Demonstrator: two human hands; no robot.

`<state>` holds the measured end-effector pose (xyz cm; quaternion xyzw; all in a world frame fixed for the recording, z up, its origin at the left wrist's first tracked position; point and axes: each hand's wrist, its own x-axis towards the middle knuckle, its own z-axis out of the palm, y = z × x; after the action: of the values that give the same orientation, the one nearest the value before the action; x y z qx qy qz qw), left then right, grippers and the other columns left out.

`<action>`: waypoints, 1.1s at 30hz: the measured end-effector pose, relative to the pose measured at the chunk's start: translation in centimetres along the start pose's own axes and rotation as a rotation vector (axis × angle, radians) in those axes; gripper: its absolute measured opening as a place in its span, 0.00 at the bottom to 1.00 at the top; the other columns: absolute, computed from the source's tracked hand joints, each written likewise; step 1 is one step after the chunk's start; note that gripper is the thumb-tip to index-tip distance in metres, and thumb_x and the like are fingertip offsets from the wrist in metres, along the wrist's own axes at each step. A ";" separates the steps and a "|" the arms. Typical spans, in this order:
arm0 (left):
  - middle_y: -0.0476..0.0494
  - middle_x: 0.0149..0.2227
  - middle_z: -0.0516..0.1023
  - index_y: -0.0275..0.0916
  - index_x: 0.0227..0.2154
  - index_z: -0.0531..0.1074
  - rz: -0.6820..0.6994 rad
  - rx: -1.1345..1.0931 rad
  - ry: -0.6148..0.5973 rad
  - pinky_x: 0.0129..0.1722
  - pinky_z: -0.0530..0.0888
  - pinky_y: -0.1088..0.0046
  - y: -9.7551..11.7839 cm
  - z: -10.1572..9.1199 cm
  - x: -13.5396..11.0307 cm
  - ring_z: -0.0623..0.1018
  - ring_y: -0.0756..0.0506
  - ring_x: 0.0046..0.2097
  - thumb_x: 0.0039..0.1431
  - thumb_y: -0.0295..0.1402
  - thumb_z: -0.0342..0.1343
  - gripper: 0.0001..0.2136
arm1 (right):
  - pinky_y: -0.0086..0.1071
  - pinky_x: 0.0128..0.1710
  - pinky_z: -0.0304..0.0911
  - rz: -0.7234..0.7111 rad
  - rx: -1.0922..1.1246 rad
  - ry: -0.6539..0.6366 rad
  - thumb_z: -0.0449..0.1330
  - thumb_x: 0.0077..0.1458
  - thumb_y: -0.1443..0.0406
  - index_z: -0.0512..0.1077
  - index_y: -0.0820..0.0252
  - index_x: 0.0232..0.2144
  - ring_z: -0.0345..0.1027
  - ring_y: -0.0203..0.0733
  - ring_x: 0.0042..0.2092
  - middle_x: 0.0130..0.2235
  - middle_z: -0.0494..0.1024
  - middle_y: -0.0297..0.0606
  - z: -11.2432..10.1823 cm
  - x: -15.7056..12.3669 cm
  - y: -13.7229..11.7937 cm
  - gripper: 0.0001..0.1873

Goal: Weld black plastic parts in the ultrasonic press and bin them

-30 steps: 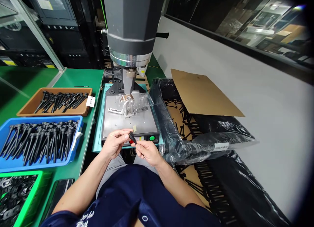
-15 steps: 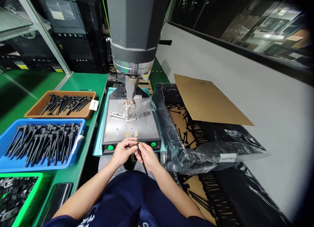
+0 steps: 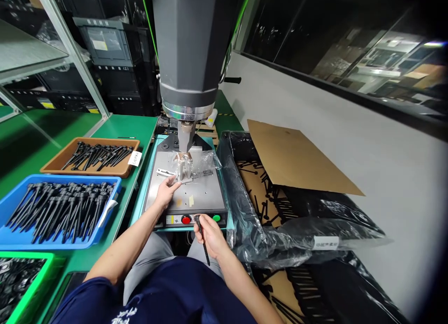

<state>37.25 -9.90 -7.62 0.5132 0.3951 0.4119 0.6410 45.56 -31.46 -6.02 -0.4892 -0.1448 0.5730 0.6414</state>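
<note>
Rod (image 3: 203,243) is slanting, head up, in closely pinching right hand (image 3: 211,234), while fixture (image 3: 185,167) is standing just beyond half-curled left hand (image 3: 165,193), any hold there being unclear.

"Is that tray (image 3: 52,245) blue?"
"Yes, and this other tray (image 3: 80,172) is orange-brown, the box (image 3: 42,286) bright green."
"And the held rod (image 3: 205,247)?"
"Black. The left button (image 3: 186,220) is red, the right button (image 3: 217,218) green."
"The shirt (image 3: 175,286)?"
"Navy, with white lettering; the trousers (image 3: 150,258) pale grey."
</note>
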 end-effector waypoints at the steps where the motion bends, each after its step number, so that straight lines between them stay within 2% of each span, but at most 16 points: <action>1: 0.36 0.49 0.77 0.34 0.43 0.75 0.020 -0.012 0.014 0.57 0.66 0.65 0.3 0.2 0.0 0.74 0.42 0.53 0.42 0.40 0.70 0.24 | 0.23 0.16 0.45 0.000 0.001 0.008 0.66 0.48 0.46 0.68 0.58 0.36 0.57 0.28 0.19 0.25 0.71 0.30 -0.1 0.1 0.0 0.25; 4: 0.40 0.41 0.79 0.34 0.34 0.76 0.033 -0.086 0.024 0.50 0.71 0.69 1.4 0.5 -0.8 0.77 0.45 0.46 0.44 0.41 0.69 0.18 | 0.22 0.16 0.46 -0.011 0.023 0.031 0.68 0.45 0.46 0.67 0.58 0.35 0.59 0.28 0.20 0.28 0.74 0.32 -0.4 1.0 0.1 0.26; 6: 0.44 0.35 0.78 0.35 0.30 0.74 -0.038 -0.203 -0.003 0.39 0.75 0.74 2.5 0.6 -1.6 0.79 0.48 0.39 0.45 0.41 0.68 0.16 | 0.22 0.17 0.47 -0.016 0.053 0.030 0.69 0.43 0.48 0.67 0.58 0.34 0.60 0.28 0.21 0.30 0.75 0.33 -0.5 2.0 0.0 0.25; 8: 0.47 0.31 0.77 0.36 0.30 0.72 -0.138 -0.332 -0.041 0.27 0.74 0.79 3.6 0.8 -2.6 0.78 0.50 0.32 0.45 0.38 0.69 0.15 | 0.21 0.17 0.47 0.003 0.101 0.013 0.71 0.43 0.50 0.67 0.58 0.33 0.61 0.28 0.21 0.30 0.76 0.34 -0.2 3.3 0.0 0.24; 10: 0.49 0.30 0.76 0.36 0.34 0.71 -0.221 -0.434 -0.069 0.21 0.71 0.83 4.6 1.0 -3.5 0.78 0.52 0.28 0.46 0.33 0.68 0.14 | 0.21 0.17 0.46 0.049 0.171 -0.028 0.72 0.42 0.53 0.68 0.59 0.33 0.61 0.28 0.22 0.29 0.75 0.34 0.4 4.9 0.0 0.23; 13: 0.49 0.30 0.76 0.37 0.43 0.71 -0.302 -0.550 -0.101 0.21 0.73 0.85 5.7 1.3 -4.6 0.78 0.53 0.27 0.50 0.26 0.65 0.16 | 0.21 0.18 0.48 0.114 0.263 -0.113 0.72 0.43 0.57 0.71 0.60 0.34 0.61 0.29 0.22 0.28 0.75 0.34 2.1 7.5 0.0 0.20; 15: 0.47 0.32 0.77 0.38 0.50 0.69 -0.320 -0.580 -0.123 0.21 0.74 0.84 6.1 1.4 -5.2 0.79 0.52 0.27 0.53 0.25 0.62 0.21 | 0.22 0.18 0.51 0.099 0.274 -0.163 0.71 0.43 0.58 0.72 0.60 0.33 0.61 0.30 0.23 0.27 0.74 0.34 3.6 9.1 -0.1 0.17; 17: 0.46 0.33 0.78 0.39 0.55 0.66 -0.311 -0.569 -0.145 0.20 0.74 0.83 6.3 1.4 -5.6 0.79 0.51 0.27 0.54 0.24 0.61 0.24 | 0.24 0.20 0.56 -0.004 0.250 -0.191 0.71 0.43 0.59 0.73 0.59 0.31 0.63 0.32 0.24 0.27 0.73 0.32 5.0 10.6 -0.5 0.15; 20: 0.46 0.32 0.78 0.41 0.59 0.62 -0.279 -0.540 -0.162 0.18 0.74 0.83 6.4 1.4 -5.9 0.79 0.50 0.27 0.54 0.23 0.62 0.29 | 0.29 0.28 0.65 -0.259 0.120 -0.151 0.69 0.45 0.58 0.73 0.56 0.36 0.68 0.36 0.30 0.31 0.76 0.33 6.3 12.6 -2.0 0.16; 23: 0.46 0.31 0.78 0.42 0.61 0.59 -0.260 -0.528 -0.181 0.19 0.75 0.81 6.4 1.3 -5.9 0.80 0.49 0.28 0.53 0.24 0.63 0.33 | 0.36 0.42 0.68 -0.506 -0.144 -0.009 0.64 0.49 0.56 0.72 0.56 0.44 0.72 0.41 0.40 0.40 0.78 0.38 6.4 14.0 -3.9 0.20; 27: 0.44 0.33 0.79 0.42 0.63 0.57 -0.265 -0.529 -0.212 0.19 0.75 0.81 6.3 1.4 -5.7 0.80 0.48 0.29 0.52 0.26 0.64 0.36 | 0.42 0.54 0.62 -0.796 -0.512 0.251 0.58 0.54 0.58 0.74 0.61 0.46 0.68 0.47 0.50 0.47 0.75 0.45 5.8 15.2 -5.9 0.19; 30: 0.43 0.33 0.80 0.41 0.63 0.56 -0.270 -0.510 -0.223 0.20 0.75 0.80 6.3 1.6 -5.6 0.80 0.48 0.28 0.52 0.27 0.64 0.36 | 0.42 0.60 0.56 -0.887 -0.595 0.353 0.58 0.54 0.58 0.75 0.60 0.44 0.62 0.48 0.57 0.55 0.69 0.47 5.6 15.9 -6.7 0.18; 33: 0.41 0.33 0.80 0.39 0.63 0.56 -0.276 -0.511 -0.220 0.20 0.75 0.80 6.5 1.8 -5.6 0.80 0.48 0.28 0.51 0.27 0.65 0.37 | 0.41 0.62 0.54 -0.849 -0.568 0.334 0.58 0.54 0.58 0.75 0.58 0.46 0.59 0.47 0.60 0.59 0.65 0.46 5.9 16.6 -7.3 0.18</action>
<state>36.15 -14.80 -0.46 0.3187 0.2728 0.3490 0.8380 50.49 -13.16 -3.62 -0.6263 -0.3751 0.1162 0.6735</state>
